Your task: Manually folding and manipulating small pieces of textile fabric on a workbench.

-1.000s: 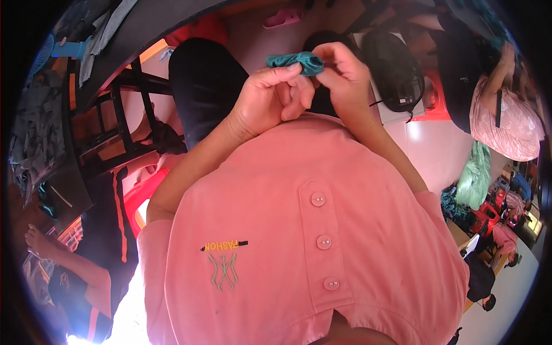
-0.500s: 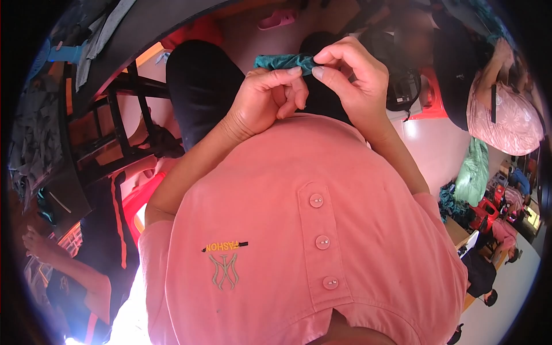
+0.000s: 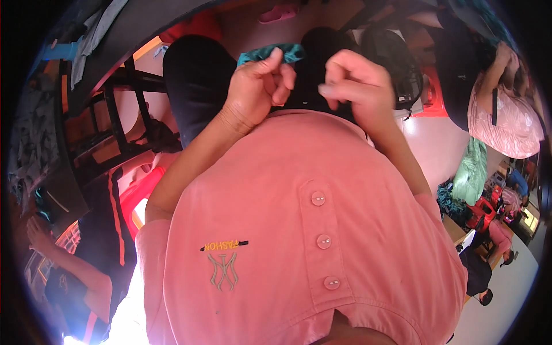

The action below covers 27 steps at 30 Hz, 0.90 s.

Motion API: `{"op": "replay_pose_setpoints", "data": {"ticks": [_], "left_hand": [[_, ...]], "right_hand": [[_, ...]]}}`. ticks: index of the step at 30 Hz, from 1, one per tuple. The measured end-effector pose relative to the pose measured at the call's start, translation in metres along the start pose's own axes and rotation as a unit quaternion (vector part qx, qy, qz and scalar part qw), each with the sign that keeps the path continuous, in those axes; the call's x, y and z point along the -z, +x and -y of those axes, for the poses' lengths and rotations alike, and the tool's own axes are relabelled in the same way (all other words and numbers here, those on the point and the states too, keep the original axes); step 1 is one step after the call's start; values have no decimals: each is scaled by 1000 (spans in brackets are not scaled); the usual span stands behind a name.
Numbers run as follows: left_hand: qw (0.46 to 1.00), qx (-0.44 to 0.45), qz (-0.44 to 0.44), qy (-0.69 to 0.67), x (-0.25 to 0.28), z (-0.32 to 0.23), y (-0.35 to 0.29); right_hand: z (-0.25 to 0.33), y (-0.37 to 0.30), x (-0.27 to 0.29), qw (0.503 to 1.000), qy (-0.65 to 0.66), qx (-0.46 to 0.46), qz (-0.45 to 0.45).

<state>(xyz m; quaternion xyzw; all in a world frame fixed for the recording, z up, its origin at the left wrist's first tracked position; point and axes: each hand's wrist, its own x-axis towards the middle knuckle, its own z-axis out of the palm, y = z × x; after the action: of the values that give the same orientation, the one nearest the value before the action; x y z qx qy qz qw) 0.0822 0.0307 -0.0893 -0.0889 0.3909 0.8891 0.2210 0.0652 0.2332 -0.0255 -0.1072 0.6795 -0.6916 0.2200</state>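
A small roll of teal, shiny cloth [image 3: 292,53] lies across my left hand [image 3: 257,86]. The thumb presses on it from above, and its other fingers curl below. One end of the cloth pokes out past the fingertips, and the other shows behind the thumb. My right hand [image 3: 361,86] hovers apart from the cloth, a short way to its right. Its fingers are bent in and slightly blurred, with the thumb pointing left. Whether anything thin is pinched in them cannot be made out. Both hands are above my lap, in front of my dark trousers [image 3: 195,86].
A dark table [image 3: 123,43] runs along the left, with grey cloth pieces [image 3: 34,138] piled on it. Another person's arm [image 3: 75,267] shows at lower left. On the right sits a person in a pink patterned top [image 3: 506,123], near a light green bag [image 3: 470,175].
My right hand has let go of the cloth's end and moved down and slightly right. The left hand has shifted a little left and up, still holding the cloth.
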Motion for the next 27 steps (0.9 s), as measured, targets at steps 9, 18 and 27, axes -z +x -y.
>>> {"op": "replay_pose_setpoints", "data": {"ticks": [9, 18, 27], "left_hand": [[995, 21, 71, -68, 1, 6, 4], [998, 35, 29, 31, -4, -3, -5], [996, 50, 48, -56, -2, 4, 1]], "right_hand": [[-10, 7, 2, 935, -198, 284, -80], [-36, 29, -11, 894, -276, 337, -106], [-47, 33, -7, 835, -397, 364, -109]]}}
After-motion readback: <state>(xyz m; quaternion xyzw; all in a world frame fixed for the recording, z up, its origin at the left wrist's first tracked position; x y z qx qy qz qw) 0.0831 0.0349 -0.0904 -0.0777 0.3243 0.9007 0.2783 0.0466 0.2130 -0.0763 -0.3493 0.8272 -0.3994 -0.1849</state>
